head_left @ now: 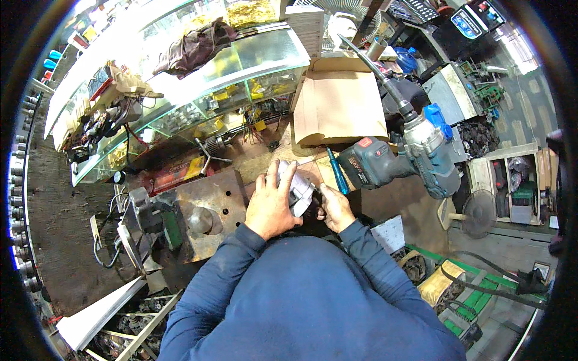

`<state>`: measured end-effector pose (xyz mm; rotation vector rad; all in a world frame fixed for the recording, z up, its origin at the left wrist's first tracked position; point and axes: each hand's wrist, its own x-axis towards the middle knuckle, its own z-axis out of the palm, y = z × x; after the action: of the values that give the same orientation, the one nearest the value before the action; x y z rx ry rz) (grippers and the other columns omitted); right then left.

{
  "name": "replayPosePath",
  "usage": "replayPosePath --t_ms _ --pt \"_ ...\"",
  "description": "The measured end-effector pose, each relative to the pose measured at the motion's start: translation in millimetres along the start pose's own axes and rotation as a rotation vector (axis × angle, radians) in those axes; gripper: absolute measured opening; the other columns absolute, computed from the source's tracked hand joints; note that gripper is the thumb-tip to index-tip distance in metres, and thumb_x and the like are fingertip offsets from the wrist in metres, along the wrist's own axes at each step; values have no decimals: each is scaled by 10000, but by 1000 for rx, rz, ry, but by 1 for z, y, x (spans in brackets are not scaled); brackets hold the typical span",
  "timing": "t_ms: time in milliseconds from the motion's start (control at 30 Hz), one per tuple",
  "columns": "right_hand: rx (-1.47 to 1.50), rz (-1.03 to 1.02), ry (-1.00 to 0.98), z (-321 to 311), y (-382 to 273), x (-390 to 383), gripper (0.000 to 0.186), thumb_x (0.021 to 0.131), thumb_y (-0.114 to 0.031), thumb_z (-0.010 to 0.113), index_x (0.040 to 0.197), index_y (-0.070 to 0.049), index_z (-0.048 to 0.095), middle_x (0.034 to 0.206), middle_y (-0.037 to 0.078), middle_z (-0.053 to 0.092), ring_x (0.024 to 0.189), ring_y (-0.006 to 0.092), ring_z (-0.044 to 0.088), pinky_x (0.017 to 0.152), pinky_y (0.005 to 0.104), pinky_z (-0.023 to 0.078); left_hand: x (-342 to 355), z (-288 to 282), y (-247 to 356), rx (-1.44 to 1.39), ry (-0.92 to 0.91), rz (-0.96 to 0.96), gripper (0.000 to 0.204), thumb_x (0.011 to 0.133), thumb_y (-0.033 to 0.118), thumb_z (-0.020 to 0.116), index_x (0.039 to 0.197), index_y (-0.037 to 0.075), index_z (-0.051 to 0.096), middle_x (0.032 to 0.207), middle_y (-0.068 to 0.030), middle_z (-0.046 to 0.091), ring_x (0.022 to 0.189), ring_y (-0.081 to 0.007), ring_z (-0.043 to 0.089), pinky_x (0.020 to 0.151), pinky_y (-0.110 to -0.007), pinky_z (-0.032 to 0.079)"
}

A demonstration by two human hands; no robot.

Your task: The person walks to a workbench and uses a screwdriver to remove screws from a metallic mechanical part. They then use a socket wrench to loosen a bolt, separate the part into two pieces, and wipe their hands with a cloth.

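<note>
My left hand (273,201) wraps over a silver cylindrical metal part (299,191) at the bench edge in front of my body. Its fingers lie across the top of the part, and its thumb is on the near side. My right hand (335,208) is closed at the part's dark right side, with the fingertips together; what they pinch there is too dark to make out. Just beyond the right hand lies a teal screwdriver (337,171). To its right stands a cordless impact wrench (421,153) with a long extension pointing away from me.
An open cardboard box (340,105) stands beyond my hands. On the left are a thick steel plate (211,189) and a grey bench tool (144,225) with a cable. A glass display case (241,66) runs along the far left. A small fan (478,213) stands at right.
</note>
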<state>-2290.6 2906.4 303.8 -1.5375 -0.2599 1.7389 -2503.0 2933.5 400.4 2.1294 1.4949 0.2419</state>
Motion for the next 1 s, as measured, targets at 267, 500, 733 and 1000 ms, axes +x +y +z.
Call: replayPosePath --t_ms 267,500,733,1000 --pt "-114 -37 -18 -30 -9 -17 254 1071 -278 631 955 -52 642 732 41 564 553 122 489 495 274 407 0 1 -1 1 16 4 1332 572 313 993 1681 173 268 1655 -281 302 1355 -536 468 1137 -562 484" --pt "-840 -632 48 2 -37 27 436 1010 -354 704 957 79 728 836 253 723 753 319 700 722 460 529 1 2 0 -18 15 16 1353 551 290 1011 1673 161 265 1655 -300 301 1356 -549 473 1140 -568 475" --pt "-685 -719 -23 45 -61 56 470 1058 -340 626 1263 77 698 1236 261 747 1173 376 716 1027 405 533 0 0 1 -21 16 2 1386 541 271 1019 1680 159 238 1671 -308 273 1381 -544 460 1163 -565 461" --pt "-686 -437 -232 22 -39 -6 668 1018 -389 718 1449 91 548 1363 216 674 1209 250 668 1040 371 536 -10 0 4 -58 72 -123 1500 530 417 1042 1702 142 147 1691 -358 187 1464 -581 393 1179 -567 452"
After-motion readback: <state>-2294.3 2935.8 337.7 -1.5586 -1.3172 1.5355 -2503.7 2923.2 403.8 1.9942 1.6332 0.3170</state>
